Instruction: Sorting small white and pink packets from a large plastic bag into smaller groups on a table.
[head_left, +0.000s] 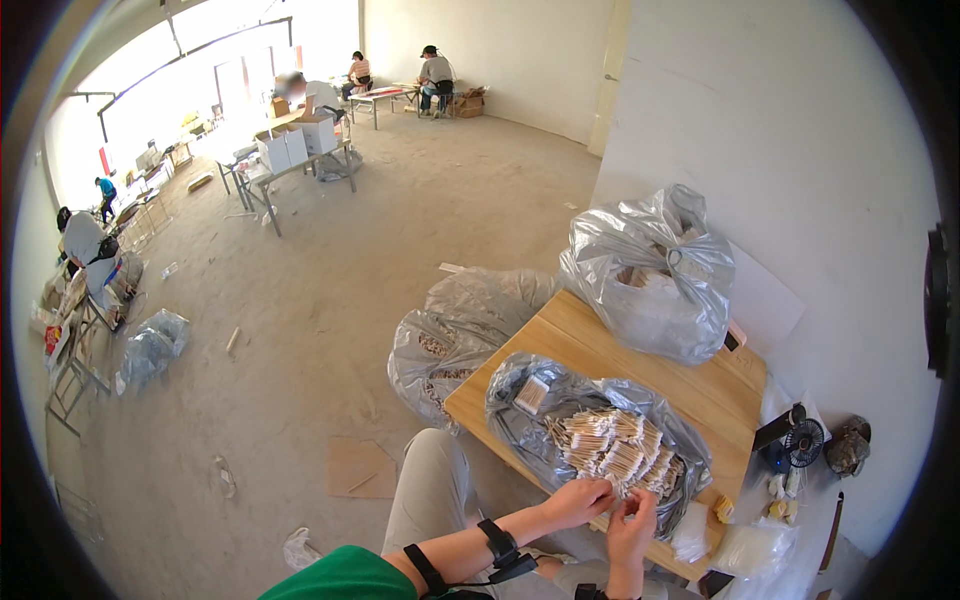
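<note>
A heap of wooden-stick cotton swabs [615, 448] lies in an opened grey plastic bag [515, 408] on the wooden table [710, 412]. At the near edge of this heap, my left hand [578, 503] has its fingers drawn together. Close beside it, my right hand [632, 528] is bent with thumb and fingertips pinched. Whatever sits between the fingertips of either hand is too small or hidden to name. A small bundle of cotton swabs in a clear packet [531, 395] rests on the far left part of the bag.
Beyond the heap stands a large filled plastic bag [655, 280]. Clear plastic packaging [752, 550] lies at the table's near right, below a small black fan [803, 440]. More filled bags [455, 335] sit on the floor left of the table. Several people work at distant tables.
</note>
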